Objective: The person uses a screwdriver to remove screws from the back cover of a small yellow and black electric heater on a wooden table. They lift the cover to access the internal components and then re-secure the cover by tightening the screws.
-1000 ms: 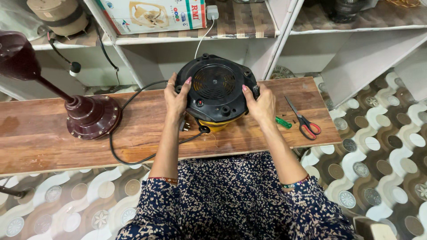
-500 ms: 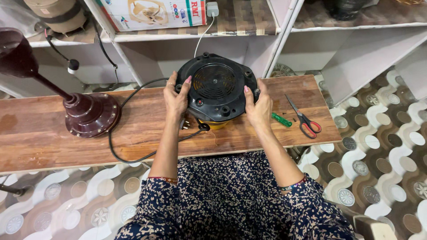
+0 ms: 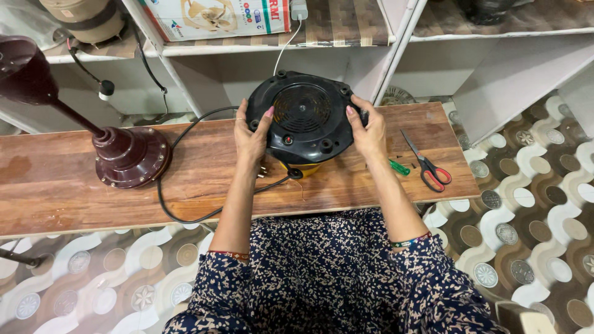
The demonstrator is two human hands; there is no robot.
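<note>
A black round appliance base [image 3: 305,117] with a vent grille and a yellow body under it lies upturned on the low wooden board [image 3: 55,185]. My left hand [image 3: 252,137] grips its left rim. My right hand [image 3: 366,130] grips its right rim. A black power cord [image 3: 179,213] loops from the appliance over the board's front edge.
A maroon fan stand base [image 3: 127,158] sits at the board's left. Red-handled scissors [image 3: 426,164] and a green screwdriver [image 3: 398,167] lie at the right. White shelves [image 3: 278,46] with a cardboard box [image 3: 216,17] stand behind. Patterned floor tiles [image 3: 532,204] surround the board.
Both hands stay on the appliance's rim; the appliance has barely shifted. Nothing else has moved.
</note>
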